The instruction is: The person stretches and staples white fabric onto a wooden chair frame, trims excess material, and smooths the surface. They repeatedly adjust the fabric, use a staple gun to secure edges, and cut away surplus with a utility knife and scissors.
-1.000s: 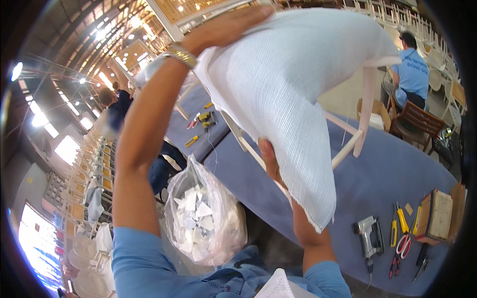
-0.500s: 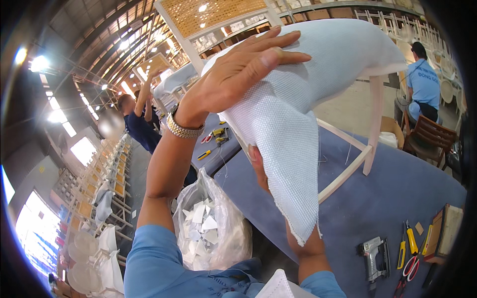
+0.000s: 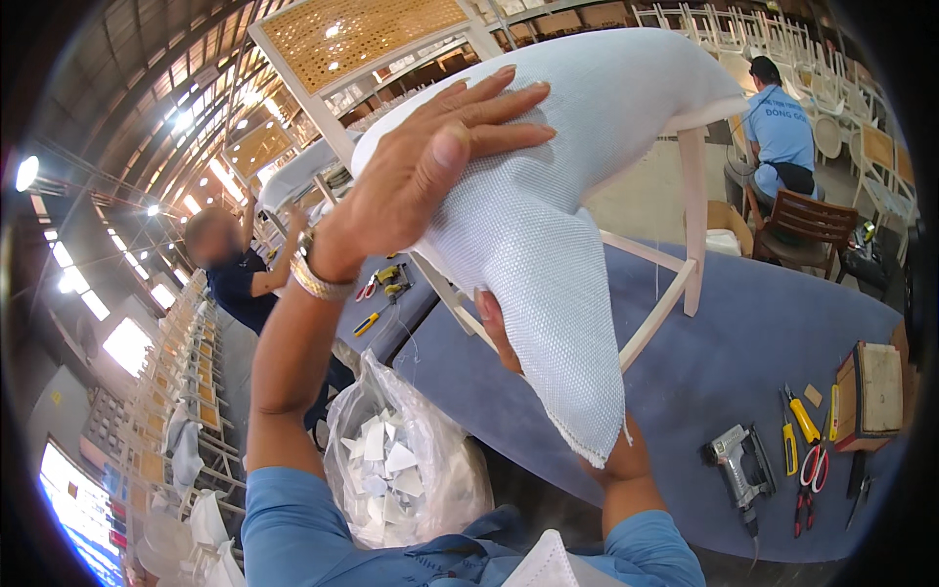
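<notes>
A pale blue-white woven fabric (image 3: 606,117) covers the seat of a pale wooden chair (image 3: 693,215) standing on the blue-topped table. My left hand (image 3: 416,181) lies flat on top of it, fingers stretched out and slightly apart. A pointed flap of the fabric hangs toward me over the near corner of the seat. Behind that flap is my right hand (image 3: 499,333). Only a part of it shows at the flap's left edge; the fabric hides its other fingers, so its grip cannot be made out.
On the table (image 3: 548,440) at right lie a staple gun (image 3: 738,470), red-handled scissors (image 3: 814,468), yellow-handled tools (image 3: 804,416) and a box (image 3: 871,391). A plastic bag (image 3: 411,460) of scraps stands below. Two people work nearby; chairs line the left side.
The whole view has shifted, so the chair appears farther left. My left hand has slid slightly nearer over the fabric. The person in dark clothes at left has lowered a raised arm.
</notes>
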The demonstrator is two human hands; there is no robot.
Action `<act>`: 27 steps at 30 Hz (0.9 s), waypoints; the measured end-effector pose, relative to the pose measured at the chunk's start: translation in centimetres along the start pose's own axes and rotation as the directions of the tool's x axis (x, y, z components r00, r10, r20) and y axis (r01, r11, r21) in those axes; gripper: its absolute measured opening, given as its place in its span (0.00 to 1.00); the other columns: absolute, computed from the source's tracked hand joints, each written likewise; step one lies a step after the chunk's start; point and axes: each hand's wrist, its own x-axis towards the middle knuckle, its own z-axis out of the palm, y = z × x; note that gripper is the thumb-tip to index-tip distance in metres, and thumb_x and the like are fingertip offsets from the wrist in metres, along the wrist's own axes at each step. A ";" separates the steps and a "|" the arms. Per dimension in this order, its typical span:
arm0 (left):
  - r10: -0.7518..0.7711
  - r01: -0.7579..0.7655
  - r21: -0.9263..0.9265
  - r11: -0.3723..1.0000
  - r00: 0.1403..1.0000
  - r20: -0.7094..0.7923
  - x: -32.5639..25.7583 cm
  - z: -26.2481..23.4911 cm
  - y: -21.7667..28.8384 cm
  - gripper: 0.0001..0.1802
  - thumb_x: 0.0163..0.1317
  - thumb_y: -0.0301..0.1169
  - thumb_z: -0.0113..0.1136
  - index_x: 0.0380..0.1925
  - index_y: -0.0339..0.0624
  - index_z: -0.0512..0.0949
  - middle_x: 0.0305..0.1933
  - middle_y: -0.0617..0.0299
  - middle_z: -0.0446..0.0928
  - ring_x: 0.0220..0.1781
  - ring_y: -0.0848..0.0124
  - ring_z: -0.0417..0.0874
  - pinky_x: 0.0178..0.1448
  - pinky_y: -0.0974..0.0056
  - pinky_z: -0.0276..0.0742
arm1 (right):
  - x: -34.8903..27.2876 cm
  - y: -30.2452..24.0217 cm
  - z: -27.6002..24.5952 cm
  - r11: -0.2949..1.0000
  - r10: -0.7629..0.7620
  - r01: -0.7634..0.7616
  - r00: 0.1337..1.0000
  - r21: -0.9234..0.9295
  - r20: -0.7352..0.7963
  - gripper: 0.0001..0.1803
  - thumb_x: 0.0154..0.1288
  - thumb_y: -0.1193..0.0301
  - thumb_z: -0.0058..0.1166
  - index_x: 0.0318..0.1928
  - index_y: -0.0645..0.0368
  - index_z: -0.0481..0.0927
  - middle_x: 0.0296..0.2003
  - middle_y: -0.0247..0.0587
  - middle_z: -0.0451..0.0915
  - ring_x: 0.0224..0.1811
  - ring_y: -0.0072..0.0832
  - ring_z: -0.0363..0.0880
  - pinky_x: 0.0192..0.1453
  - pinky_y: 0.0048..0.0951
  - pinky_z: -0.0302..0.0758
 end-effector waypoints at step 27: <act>-0.977 0.284 -0.940 0.189 -0.044 -0.210 -5.9 13.5 8.8 0.56 0.63 0.77 0.40 0.77 0.48 0.45 0.78 0.51 0.53 0.77 0.57 0.60 0.76 0.54 0.62 | 1.2 0.6 1.6 0.985 0.091 -0.095 0.995 0.141 0.032 0.14 0.66 0.70 0.62 0.49 0.65 0.84 0.56 0.51 0.82 0.51 0.39 0.86 0.56 0.34 0.81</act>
